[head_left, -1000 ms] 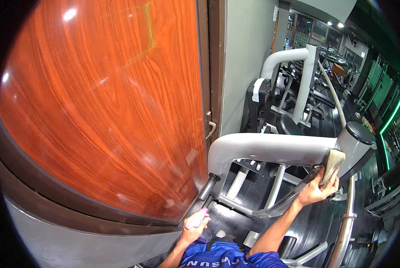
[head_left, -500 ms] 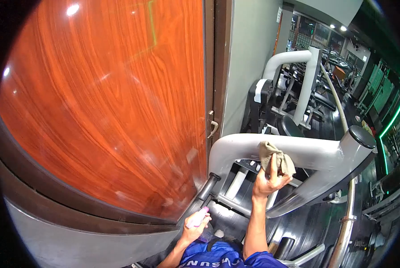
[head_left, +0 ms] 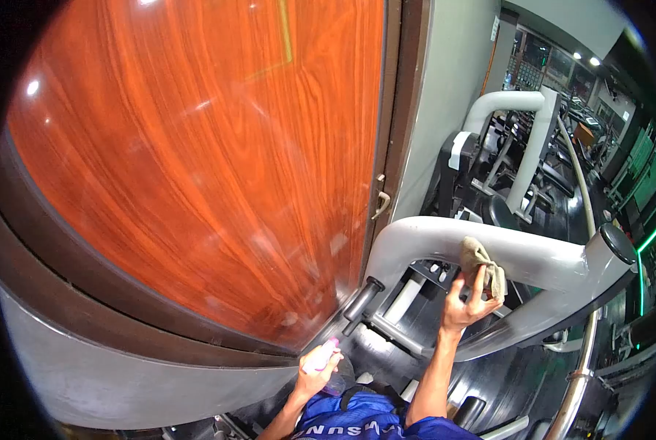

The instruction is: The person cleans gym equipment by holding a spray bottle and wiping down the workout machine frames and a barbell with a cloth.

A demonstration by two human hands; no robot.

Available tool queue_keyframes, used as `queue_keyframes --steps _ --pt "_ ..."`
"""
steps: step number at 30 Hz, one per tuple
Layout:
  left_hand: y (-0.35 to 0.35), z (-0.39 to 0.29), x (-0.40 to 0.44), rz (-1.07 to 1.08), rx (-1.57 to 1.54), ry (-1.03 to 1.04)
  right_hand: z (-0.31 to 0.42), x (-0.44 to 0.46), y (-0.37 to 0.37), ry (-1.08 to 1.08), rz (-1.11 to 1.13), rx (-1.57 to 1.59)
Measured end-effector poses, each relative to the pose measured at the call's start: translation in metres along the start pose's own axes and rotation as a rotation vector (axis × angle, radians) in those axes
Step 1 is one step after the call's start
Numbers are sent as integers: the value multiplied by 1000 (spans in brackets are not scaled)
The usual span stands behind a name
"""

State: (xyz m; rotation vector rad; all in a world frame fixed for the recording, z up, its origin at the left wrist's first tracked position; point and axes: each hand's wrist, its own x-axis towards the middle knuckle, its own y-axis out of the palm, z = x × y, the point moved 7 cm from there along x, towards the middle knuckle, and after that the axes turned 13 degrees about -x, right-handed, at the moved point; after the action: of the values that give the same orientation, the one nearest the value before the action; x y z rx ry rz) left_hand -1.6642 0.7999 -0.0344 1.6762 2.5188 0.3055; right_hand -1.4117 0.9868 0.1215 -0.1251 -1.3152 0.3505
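Through the head view, my only one, I saw the right hand (head_left: 466, 312) raised to the thick white tube (head_left: 533, 253) of a gym machine, with a beige cloth (head_left: 478, 265) bunched in its fingers. The hand was partly open, fingers spread and bent, yet they gripped the cloth; I judged that the wad was held there to put fabric between fingertips and tube. It lay against the tube's near side, between the bend by the door (head_left: 196, 191) and the black end cap (head_left: 618, 243). How hard it pressed, I could not tell. Lower down, the left hand (head_left: 313, 378) was closed around a pink-topped bottle (head_left: 323, 354), close to the blue shirt (head_left: 361, 419). It seemed to me held low and near the body to keep it out of the other arm's way. Its lower part was half hidden, so I could not make out the contents, nor whether a finger sat on any trigger. The two hands were well apart, and a dark, capped roller (head_left: 362, 301) stood out beyond the bottle.
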Motion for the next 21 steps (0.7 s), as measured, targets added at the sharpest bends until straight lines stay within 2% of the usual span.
queue_keyframes --steps 9,11,15,21 --pt "2 5 -3 17 24 5 -7 -14 21 250 31 284" --pt "6 6 -2 31 45 -5 6 -19 29 233 84 294" --pt "13 5 0 40 48 -23 22 -46 56 199 8 363" --pt "7 11 -4 4 23 -25 54 -90 96 138 281 481"
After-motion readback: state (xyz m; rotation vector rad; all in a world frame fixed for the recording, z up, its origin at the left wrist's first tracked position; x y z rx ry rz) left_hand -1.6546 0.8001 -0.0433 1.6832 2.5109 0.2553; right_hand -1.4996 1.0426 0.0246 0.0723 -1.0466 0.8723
